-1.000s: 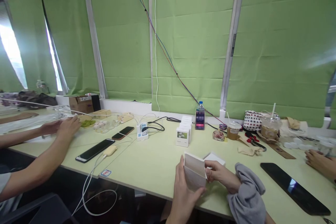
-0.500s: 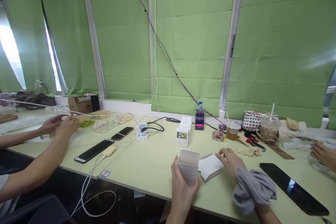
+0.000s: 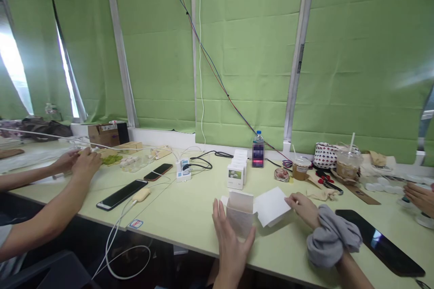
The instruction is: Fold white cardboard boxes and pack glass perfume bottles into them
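A small open paper box (image 3: 239, 216), greyish white with its top flap raised, stands at the table's front edge. My left hand (image 3: 232, 239) is beside it, fingers stretched out and thumb apart, no longer wrapped around the box; whether the thumb touches it I cannot tell. My right hand (image 3: 303, 207), with a grey scrunchie (image 3: 334, 237) at the wrist, pinches the right corner of a white carton (image 3: 272, 206). The carton is tilted, its left edge close against the open box. Behind them stands a row of small white boxes (image 3: 236, 176), the front one bearing a green picture.
Left are phones (image 3: 122, 194), a power strip (image 3: 183, 171) and a yellow charger (image 3: 141, 195) with trailing cables. A bottle (image 3: 258, 150), drink cups (image 3: 300, 168) and a black tablet (image 3: 378, 241) lie rightward. Other people's hands work at far left (image 3: 86, 162) and far right (image 3: 420, 198).
My left hand has loosened from the open box, its fingers now spread. My right hand has moved slightly right and down, and the white carton has tilted up with it.
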Motion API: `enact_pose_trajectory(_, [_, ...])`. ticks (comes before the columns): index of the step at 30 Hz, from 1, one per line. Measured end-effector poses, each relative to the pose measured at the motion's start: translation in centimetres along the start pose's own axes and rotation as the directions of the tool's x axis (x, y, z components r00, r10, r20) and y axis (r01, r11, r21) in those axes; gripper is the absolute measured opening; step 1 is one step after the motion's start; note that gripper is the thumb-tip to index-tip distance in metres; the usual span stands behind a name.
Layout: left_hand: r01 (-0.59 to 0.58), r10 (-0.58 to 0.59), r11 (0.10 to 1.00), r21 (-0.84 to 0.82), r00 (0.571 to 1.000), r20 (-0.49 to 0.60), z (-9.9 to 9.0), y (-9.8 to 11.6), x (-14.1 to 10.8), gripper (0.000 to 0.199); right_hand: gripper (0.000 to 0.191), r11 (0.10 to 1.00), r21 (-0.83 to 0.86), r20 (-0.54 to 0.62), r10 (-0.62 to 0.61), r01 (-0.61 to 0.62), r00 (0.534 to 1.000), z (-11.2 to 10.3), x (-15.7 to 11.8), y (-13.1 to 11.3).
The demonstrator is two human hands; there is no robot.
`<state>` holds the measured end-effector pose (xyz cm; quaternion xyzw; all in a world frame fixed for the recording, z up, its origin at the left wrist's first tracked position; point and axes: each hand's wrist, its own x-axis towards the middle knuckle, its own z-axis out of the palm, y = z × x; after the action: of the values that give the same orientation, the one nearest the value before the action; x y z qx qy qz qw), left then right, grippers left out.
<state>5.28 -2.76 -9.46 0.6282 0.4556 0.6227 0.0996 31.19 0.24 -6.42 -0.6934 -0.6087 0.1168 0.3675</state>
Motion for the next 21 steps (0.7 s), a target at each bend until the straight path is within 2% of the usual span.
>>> enact_pose_trajectory(2, [-0.185,0.186,0.983,0.011,0.979,-0.087,-0.3,0.5,-0.5,0.083,0.041,0.995,0.098,-0.029,-0.023,0.026,0.999,-1.8,-0.3,-0.5])
enact_pose_trajectory(4, [-0.359,0.351,0.932,-0.045,0.927,-0.136,-0.4,1.3,-1.3,0.075,0.047,0.964,0.264,-0.07,-0.007,0.025,0.998,-3.6,-0.9,-1.1])
enact_pose_trajectory(6, [-0.424,0.414,0.894,-0.146,0.905,-0.094,-0.2,2.4,-2.1,0.064,0.047,0.828,0.56,-0.121,0.059,0.019,0.991,-5.1,-1.6,-1.9])
enact_pose_trajectory(7, [-0.4,0.405,0.892,-0.211,0.914,-0.021,0.0,3.0,-2.4,0.055,0.047,0.724,0.689,-0.131,0.093,0.023,0.987,-5.7,-2.0,-2.3])
enact_pose_trajectory(9, [-0.231,0.311,0.91,-0.345,0.929,0.199,0.4,4.3,-2.5,0.043,0.044,0.549,0.836,-0.093,0.121,0.011,0.988,-6.4,-2.8,-3.3])
enact_pose_trajectory(11, [0.019,0.17,0.902,-0.431,0.903,0.396,0.7,5.7,-1.9,0.058,0.039,0.486,0.873,0.017,0.06,-0.044,0.998,-6.6,-3.7,-4.6])
enact_pose_trajectory(13, [0.199,0.069,0.866,-0.459,0.861,0.504,0.6,7.1,-0.8,0.091,0.034,0.51,0.854,0.152,-0.065,-0.098,0.986,-6.3,-4.8,-6.2])
enact_pose_trajectory(14, [0.246,0.05,0.853,-0.461,0.839,0.541,0.5,7.7,-0.3,0.099,0.033,0.537,0.837,0.207,-0.13,-0.107,0.97,-6.0,-5.3,-7.0])
enact_pose_trajectory(15, [0.276,0.045,0.844,-0.461,0.819,0.573,0.4,8.2,0.3,0.098,0.034,0.564,0.819,0.244,-0.177,-0.104,0.954,-5.7,-5.8,-7.8])
enact_pose_trajectory(17, [0.308,0.043,0.826,-0.472,0.801,0.598,0.1,8.7,1.1,0.083,0.035,0.611,0.786,0.305,-0.25,-0.094,0.919,-5.0,-6.6,-9.2])
enact_pose_trajectory(19, [0.302,0.054,0.812,-0.499,0.813,0.58,-0.2,8.6,1.7,0.078,0.036,0.643,0.759,0.376,-0.306,-0.101,0.874,-4.3,-7.2,-10.1])
enact_pose_trajectory(21, [0.269,0.08,0.81,-0.521,0.83,0.553,-0.6,8.1,2.2,0.084,0.037,0.669,0.731,0.459,-0.339,-0.132,0.822,-3.8,-7.6,-10.6])
